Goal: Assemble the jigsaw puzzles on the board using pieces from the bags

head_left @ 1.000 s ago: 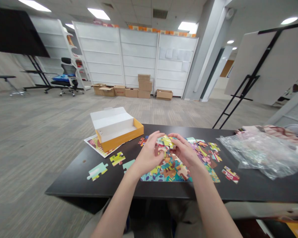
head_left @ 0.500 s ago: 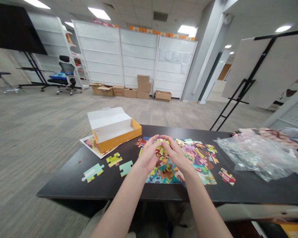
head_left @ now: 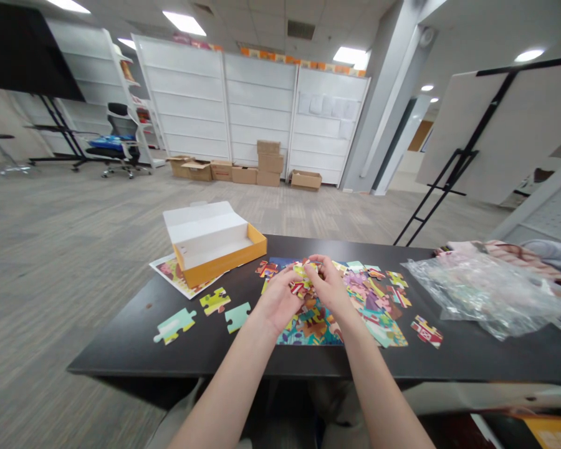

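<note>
Both hands meet over a heap of jigsaw pieces in the middle of the black table. My left hand (head_left: 280, 298) is closed around some yellow-green and red jigsaw pieces (head_left: 301, 279). On the other side, my right hand (head_left: 330, 284) pinches the same small bunch between thumb and fingers. Beneath them lies a colourful puzzle picture (head_left: 308, 337) with loose pieces on top of it. A mint piece (head_left: 237, 317), a yellow-green piece (head_left: 215, 301) and a larger pale green one (head_left: 175, 325) lie to the left. A red barn piece (head_left: 427, 332) lies to the right.
An open yellow box (head_left: 224, 257) with a white lid stands at the back left, over a printed sheet (head_left: 168, 274). Crumpled clear plastic bags (head_left: 490, 293) and folded cloth (head_left: 518, 254) cover the right side. The black table (head_left: 135, 349) ends just before my lap.
My right hand has shifted slightly and its fingers have moved apart from the left fingertips. A red part of the held pieces now shows between the hands.
</note>
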Tool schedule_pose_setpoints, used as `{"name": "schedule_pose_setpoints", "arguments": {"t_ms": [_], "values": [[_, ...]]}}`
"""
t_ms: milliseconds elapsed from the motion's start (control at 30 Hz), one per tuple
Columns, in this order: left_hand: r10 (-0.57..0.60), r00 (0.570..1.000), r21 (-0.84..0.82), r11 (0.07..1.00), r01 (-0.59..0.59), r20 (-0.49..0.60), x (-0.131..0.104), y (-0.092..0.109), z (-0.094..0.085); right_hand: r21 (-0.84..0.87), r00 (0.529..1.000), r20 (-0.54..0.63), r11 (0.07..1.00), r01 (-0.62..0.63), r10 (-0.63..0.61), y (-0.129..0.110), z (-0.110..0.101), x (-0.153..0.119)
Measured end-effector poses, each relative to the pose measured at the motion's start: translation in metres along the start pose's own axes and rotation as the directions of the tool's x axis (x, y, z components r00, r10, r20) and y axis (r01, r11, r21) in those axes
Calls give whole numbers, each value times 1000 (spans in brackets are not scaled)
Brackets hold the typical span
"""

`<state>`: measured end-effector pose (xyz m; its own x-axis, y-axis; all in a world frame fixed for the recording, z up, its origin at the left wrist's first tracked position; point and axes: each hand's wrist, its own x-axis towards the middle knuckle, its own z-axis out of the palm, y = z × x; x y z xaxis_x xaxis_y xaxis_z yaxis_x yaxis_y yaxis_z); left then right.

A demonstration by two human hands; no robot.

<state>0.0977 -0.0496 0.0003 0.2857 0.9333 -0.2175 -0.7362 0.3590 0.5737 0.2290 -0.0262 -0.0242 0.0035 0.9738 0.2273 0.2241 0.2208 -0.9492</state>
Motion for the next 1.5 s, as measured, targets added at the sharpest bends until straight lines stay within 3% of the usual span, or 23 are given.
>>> {"name": "schedule_pose_setpoints", "arguments": {"t_ms": [167,400,700,833,933,1100,1233,1367,1500], "values": [[53,998,25,998,-52,-15,1,0,1,-30,999,-33,999,17,-18,8,-4,6],[77,993,51,996,-73,-84,6,0,-4,-7,1000,-1,1000,-16,16,-2,-8,2],[227,970,116,969,-217,-89,5,-7,-5,-18,999,-43,1000,26,-26,-4,-4,2],[176,974,19,984,-175,-143,6,-10,-6,-45,994,-79,996,73,-76,0,-1,3],[105,989,-12,994,-107,-107,6,-9,-6,-58,989,-126,996,66,-73,1,-1,3],[96,988,-22,995,-99,-119,4,-3,-4,-68,986,-155,996,52,-62,-4,-4,4],[121,976,-35,991,-129,-182,3,10,-6,0,978,-195,997,79,-78,-20,-11,22],[143,964,-66,985,-162,-223,2,27,-12,24,979,-186,996,87,-81,-27,-28,60],[162,952,-75,979,-187,-260,1,41,-18,-219,987,-160,976,-16,-20,-3,-46,95]]}}
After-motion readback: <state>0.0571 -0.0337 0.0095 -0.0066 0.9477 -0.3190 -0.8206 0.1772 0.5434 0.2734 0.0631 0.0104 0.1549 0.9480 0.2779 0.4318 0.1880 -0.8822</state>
